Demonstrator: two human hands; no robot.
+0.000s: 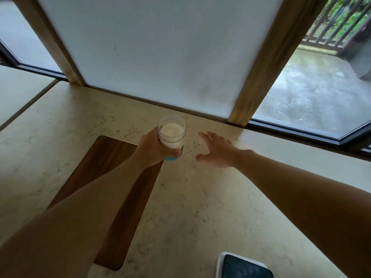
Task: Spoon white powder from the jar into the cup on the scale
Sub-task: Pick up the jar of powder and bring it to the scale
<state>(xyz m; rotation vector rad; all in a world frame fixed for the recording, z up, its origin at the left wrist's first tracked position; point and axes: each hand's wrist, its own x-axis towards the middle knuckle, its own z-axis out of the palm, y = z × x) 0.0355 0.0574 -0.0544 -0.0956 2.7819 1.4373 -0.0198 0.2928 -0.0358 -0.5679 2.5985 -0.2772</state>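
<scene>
Clear jar of white powder, centre frame, is gripped upright in left hand; right hand is spread empty beside it; jar to be kept level and carried toward scale, lower right.

Scale cut off by the bottom edge.

This looks like a home, at a spot right by the windows. The tabletop is pale stone with little dark marks, and a brown wooden board is set into it. Behind the tabletop stands a white wall panel with a wooden post on each side. Past the post, through a big glass window, there is a wet patio floor, a dark railing and green plants.
</scene>
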